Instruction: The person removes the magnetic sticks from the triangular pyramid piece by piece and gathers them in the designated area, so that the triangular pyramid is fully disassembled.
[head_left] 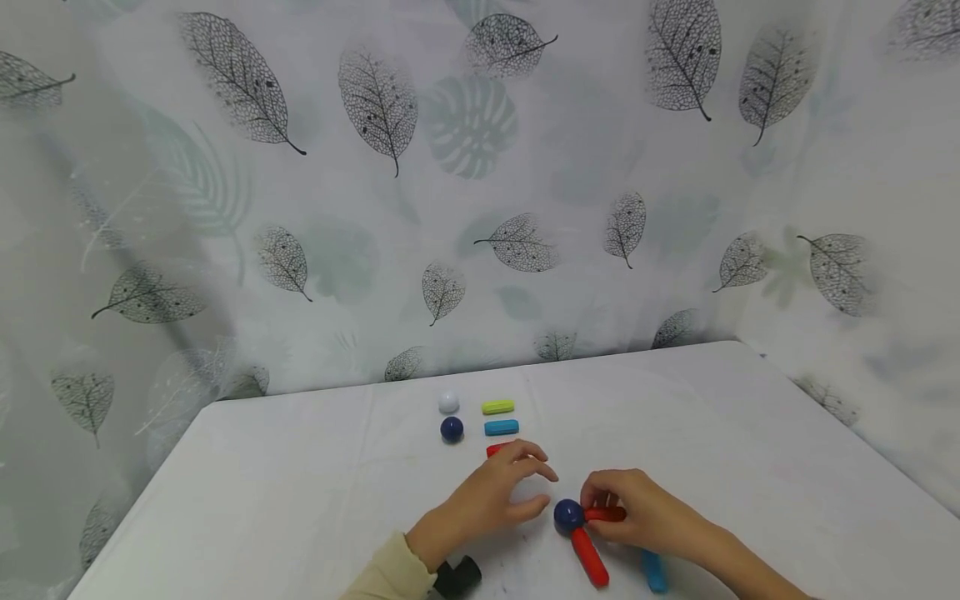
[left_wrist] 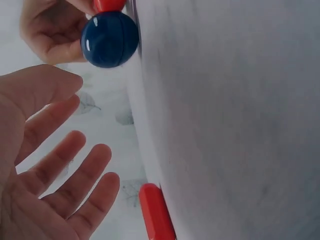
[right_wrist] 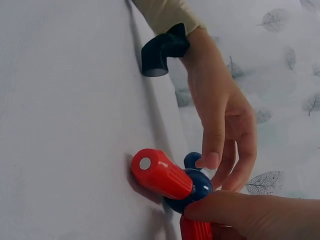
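My right hand (head_left: 637,508) pinches a short red magnetic stick (head_left: 609,513), whose inner end meets a dark blue ball (head_left: 568,516). From the same ball a second red stick (head_left: 590,557) runs toward the front of the table; in the right wrist view that second stick (right_wrist: 160,172) shows a round silvery disc in its end. To the ball's left hovers my left hand (head_left: 491,496), holding nothing, fingers apart and loosely bent. In the left wrist view, its thumb is close to the ball (left_wrist: 110,40) with a gap between. A blue stick (head_left: 654,571) lies below my right wrist.
Farther back on the white table (head_left: 300,483) lie a white ball (head_left: 448,402), another dark blue ball (head_left: 452,430), a yellow-green stick (head_left: 498,407) and a blue stick (head_left: 501,427). My left hand partly hides a red stick (head_left: 497,448). A black elbow-shaped piece (head_left: 459,577) is at my left wrist.
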